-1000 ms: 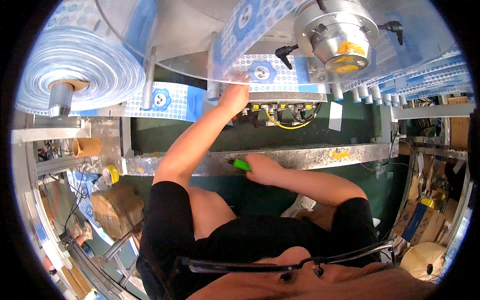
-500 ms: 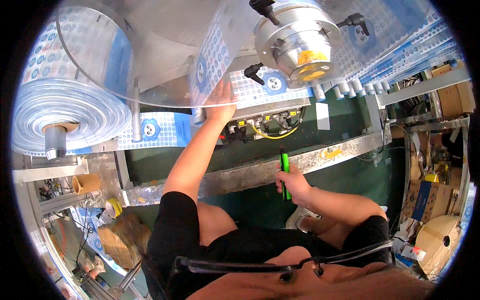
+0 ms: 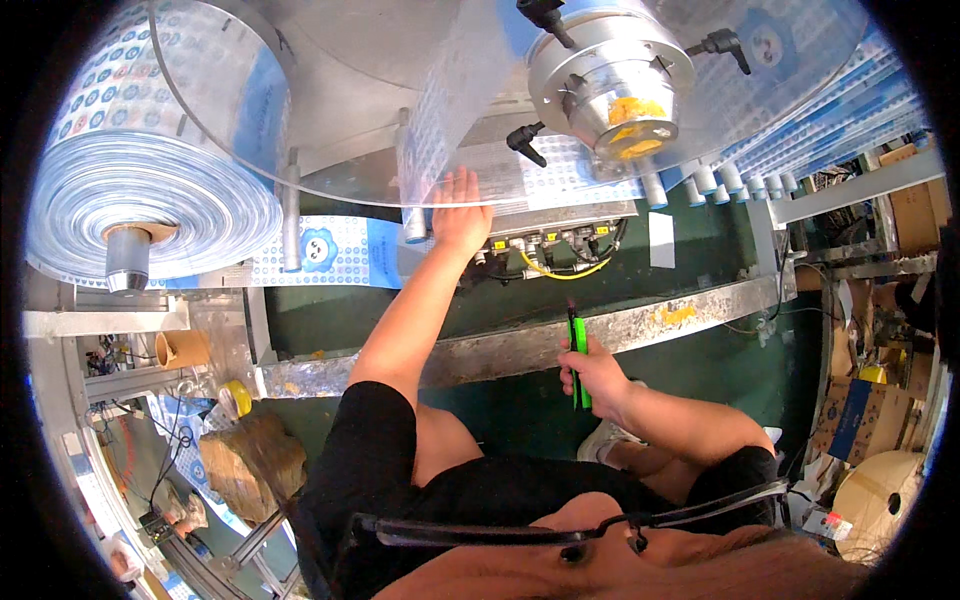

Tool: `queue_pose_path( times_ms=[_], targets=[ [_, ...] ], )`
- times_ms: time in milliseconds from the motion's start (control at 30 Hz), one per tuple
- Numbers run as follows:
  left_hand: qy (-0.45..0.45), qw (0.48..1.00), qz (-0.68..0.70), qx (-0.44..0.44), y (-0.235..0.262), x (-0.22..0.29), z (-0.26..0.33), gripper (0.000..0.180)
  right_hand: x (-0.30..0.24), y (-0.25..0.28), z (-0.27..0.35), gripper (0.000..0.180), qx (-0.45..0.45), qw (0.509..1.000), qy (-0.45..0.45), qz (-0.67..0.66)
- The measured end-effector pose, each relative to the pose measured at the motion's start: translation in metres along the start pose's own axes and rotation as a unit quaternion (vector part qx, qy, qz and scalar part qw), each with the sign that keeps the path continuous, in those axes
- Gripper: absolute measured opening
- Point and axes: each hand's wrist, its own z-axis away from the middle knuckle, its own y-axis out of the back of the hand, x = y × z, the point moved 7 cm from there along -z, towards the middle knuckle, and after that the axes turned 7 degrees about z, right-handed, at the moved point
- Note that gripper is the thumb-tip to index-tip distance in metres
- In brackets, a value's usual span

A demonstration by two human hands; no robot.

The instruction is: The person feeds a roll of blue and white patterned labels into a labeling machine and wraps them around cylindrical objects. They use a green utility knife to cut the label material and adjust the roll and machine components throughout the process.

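My left hand (image 3: 462, 215) reaches forward with its fingers stretched out, lying flat on the printed film (image 3: 548, 172) over a metal plate, beside a small roller (image 3: 415, 225). A slanting sheet of the film (image 3: 440, 135) comes down next to its fingertips. In my right hand (image 3: 602, 378) is a slim green utility knife (image 3: 581, 350), held upright with its dark tip pointing away from me. That hand is closed round the handle, above the floor and in front of the metal beam.
A big film roll (image 3: 160, 215) sits on a spindle at the left. Overhead hang a clear disc and a metal hub (image 3: 610, 85) with black levers. Valves with a yellow tube (image 3: 560, 272) lie below the plate. A metal beam (image 3: 520, 352) crosses before me; cardboard boxes (image 3: 860, 415) stand right.
The view has shifted slightly, moving the machine rightward in the picture. The film's printed pattern near my left hand has changed place, and that hand's fingers show more plainly. My right hand keeps the knife.
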Motion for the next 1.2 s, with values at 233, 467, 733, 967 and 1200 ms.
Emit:
queue_pose_path(
  times_ms=[233,467,733,967,1200],
  targets=[
    [0.01,0.999,0.031,-0.013,0.005,0.002,-0.002,0.056,0.004,0.0,-0.008,0.019,-0.044,0.999,0.003,-0.03],
    [-0.016,0.999,0.022,0.031,0.005,-0.002,0.0,0.054,-0.011,-0.017,-0.001,0.029,-0.092,0.989,0.108,-0.036],
    [-0.03,0.999,0.001,0.027,0.012,-0.003,-0.001,0.053,-0.014,-0.025,-0.003,0.032,-0.123,0.982,0.143,-0.026],
    [0.003,0.999,0.022,-0.023,0.011,-0.007,-0.001,0.058,-0.002,-0.026,-0.008,0.014,-0.127,0.981,0.142,0.024],
    [0.015,0.998,0.047,-0.026,0.007,-0.016,0.002,0.059,0.008,-0.018,-0.011,0.015,-0.074,0.994,0.084,0.011]
  ],
)
